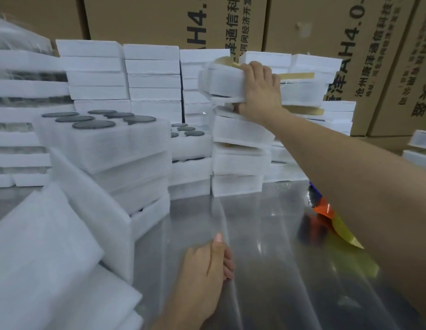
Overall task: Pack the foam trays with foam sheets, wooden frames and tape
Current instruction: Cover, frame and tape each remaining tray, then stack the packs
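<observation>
Right hand gripping foam tray atop far stack, left hand near, fingers curled, hold unclear

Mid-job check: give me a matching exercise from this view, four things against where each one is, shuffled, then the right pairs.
Things:
1. right hand
2. left hand
3. dark discs
4. cardboard boxes

Places:
A. set in the top of a foam tray
B. grips the top foam pack of a stack
C. at the back, behind the foam
D. low over the shiny table, fingers curled

Pairs: 1-B, 2-D, 3-A, 4-C
</observation>
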`<state>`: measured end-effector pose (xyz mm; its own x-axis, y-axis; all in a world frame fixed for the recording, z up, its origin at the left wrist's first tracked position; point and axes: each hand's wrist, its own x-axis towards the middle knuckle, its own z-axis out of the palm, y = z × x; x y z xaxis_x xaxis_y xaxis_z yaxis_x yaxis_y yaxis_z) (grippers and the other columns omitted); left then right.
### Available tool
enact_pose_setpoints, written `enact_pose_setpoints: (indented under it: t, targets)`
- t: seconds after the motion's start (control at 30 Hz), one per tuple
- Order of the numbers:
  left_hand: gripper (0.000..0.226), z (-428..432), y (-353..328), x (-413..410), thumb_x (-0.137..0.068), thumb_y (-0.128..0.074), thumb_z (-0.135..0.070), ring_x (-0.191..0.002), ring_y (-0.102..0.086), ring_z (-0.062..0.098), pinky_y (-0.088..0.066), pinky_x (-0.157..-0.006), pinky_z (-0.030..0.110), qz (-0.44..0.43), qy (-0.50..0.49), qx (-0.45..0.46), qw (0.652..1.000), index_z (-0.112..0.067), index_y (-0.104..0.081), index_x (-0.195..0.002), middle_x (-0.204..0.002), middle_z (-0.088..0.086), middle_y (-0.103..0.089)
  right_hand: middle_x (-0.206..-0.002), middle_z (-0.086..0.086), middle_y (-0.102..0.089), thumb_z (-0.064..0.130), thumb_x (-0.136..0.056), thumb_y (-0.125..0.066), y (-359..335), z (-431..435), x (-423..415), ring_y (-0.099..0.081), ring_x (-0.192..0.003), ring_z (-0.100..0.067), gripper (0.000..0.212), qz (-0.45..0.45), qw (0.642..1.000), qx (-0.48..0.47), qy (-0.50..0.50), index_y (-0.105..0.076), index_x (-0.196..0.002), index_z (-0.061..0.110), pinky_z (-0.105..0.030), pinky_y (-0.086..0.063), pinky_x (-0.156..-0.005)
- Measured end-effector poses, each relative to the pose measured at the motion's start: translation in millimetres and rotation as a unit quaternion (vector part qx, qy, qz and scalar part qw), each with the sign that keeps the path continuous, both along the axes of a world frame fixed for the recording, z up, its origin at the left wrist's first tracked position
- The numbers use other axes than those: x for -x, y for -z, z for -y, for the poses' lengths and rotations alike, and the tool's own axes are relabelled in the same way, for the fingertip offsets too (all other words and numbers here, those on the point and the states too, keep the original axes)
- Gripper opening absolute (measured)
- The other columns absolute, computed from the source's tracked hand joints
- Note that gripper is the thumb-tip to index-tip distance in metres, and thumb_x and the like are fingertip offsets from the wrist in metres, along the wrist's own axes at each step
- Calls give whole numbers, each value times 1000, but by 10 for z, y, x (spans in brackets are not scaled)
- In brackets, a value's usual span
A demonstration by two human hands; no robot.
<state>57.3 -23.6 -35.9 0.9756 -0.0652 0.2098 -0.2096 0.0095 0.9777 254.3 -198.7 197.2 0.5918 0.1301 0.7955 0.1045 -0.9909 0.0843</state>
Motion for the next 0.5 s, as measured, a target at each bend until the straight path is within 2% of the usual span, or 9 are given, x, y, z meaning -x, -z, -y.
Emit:
enact_pose_setpoints:
  t: [0.1, 0.17, 0.23, 0.37, 0.5]
  targets:
    - [53, 92, -57, -51, -102, -39, -24, -36, -53, 6, -39, -36, 13, -63, 11, 9, 998, -10, -59, -54, -45, 3, -58, -145, -9, -30, 58, -74, -67, -86, 63, -43, -31, -131, -33, 92, -74, 997, 7, -4, -25, -144, 15, -49, -24, -107]
    - [54, 116, -77, -29, -101, -41, -22, -37, -52, 7, -38, -36, 13, -43, 2, 2, 999, -12, -59, -51, -45, 2, -58, -149, -4, -24, 80, -67, -58, -172, 136, -27, -25, -137, -30, 109, -162, 986, -36, 8, -17, -147, 18, -57, -21, -108]
    - [51, 109, -81, 24, -101, -41, -20, -38, -51, 6, -38, -37, 13, -23, 0, 2, 1000, -11, -59, -54, -45, 2, -57, -151, 1, -19, 92, -61, -46, -201, 221, 4, -21, -140, -28, 116, -204, 977, -55, 15, -12, -148, 22, -62, -22, -108]
    - [48, 139, -136, 29, -100, -42, -18, -34, -48, 6, -35, -36, 14, -63, 18, 33, 997, -5, -56, -57, -44, 3, -53, -154, 2, -13, 90, -69, -39, -99, 267, 12, -20, -140, -31, 111, -201, 978, -43, 44, -7, -150, 21, -59, -29, -105]
    - [57, 111, -106, -3, -101, -42, -20, -37, -54, 12, -40, -37, 16, -70, 14, 8, 997, -15, -60, -47, -46, 6, -60, -153, -7, -22, 81, -79, -40, -287, 154, -62, -29, -135, -37, 99, -168, 982, 21, 81, -14, -148, 15, -60, -29, -104]
